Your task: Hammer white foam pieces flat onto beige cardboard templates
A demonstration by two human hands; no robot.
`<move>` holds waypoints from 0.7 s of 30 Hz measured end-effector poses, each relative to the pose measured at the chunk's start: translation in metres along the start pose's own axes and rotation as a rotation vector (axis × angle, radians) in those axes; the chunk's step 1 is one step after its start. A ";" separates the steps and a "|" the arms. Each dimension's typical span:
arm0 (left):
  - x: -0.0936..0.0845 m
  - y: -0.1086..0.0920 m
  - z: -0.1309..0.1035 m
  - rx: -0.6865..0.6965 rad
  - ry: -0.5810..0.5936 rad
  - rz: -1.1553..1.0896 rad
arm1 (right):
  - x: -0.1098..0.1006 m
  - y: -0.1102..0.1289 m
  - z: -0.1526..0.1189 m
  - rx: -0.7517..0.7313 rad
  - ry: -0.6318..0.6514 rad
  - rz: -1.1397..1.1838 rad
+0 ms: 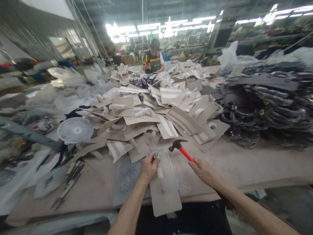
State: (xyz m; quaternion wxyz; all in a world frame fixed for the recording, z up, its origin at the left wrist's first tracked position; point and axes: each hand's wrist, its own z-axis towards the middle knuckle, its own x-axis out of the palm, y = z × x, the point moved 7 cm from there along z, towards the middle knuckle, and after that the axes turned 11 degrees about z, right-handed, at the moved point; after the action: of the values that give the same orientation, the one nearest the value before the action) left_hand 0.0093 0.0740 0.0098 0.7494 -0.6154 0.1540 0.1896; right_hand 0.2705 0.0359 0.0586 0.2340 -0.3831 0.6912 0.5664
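Note:
My right hand (201,168) is wrapped round the red handle of a claw hammer (187,153), its dark head raised to the right of my left hand. With closed fingers, my left hand (149,168) grips a short metal punch (156,155), whose round top shows above the fingers; its lower end is hidden. Under that hand lies a beige panel (167,199) with a plastic-wrapped handle, its near end reaching past the table edge. Part of a grey slab (128,178) shows beneath the panel. Small metal bits (182,186) are scattered to the panel's right.
Beige panels with wrapped handles (146,120) are heaped ahead. Dark wrapped pieces (264,107) are stacked at right. A white fan (75,130), a metal pole (29,133) and long tools (69,184) are at left. Another person (154,60) works across the table.

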 end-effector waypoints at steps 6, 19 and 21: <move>0.000 0.003 -0.003 -0.050 0.029 -0.080 | 0.016 0.013 -0.011 -0.175 -0.188 -0.279; -0.056 0.000 0.001 -0.293 -0.442 -0.512 | 0.056 0.108 0.003 -0.325 -0.062 0.181; -0.061 0.007 -0.016 -0.287 -0.375 -0.327 | 0.013 0.116 0.006 -0.258 -0.284 0.393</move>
State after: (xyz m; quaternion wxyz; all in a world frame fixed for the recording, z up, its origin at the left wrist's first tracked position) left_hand -0.0478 0.0533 0.0287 0.6907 -0.6859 -0.1170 0.1968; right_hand 0.1698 0.0457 0.1175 0.1635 -0.1850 0.6348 0.7321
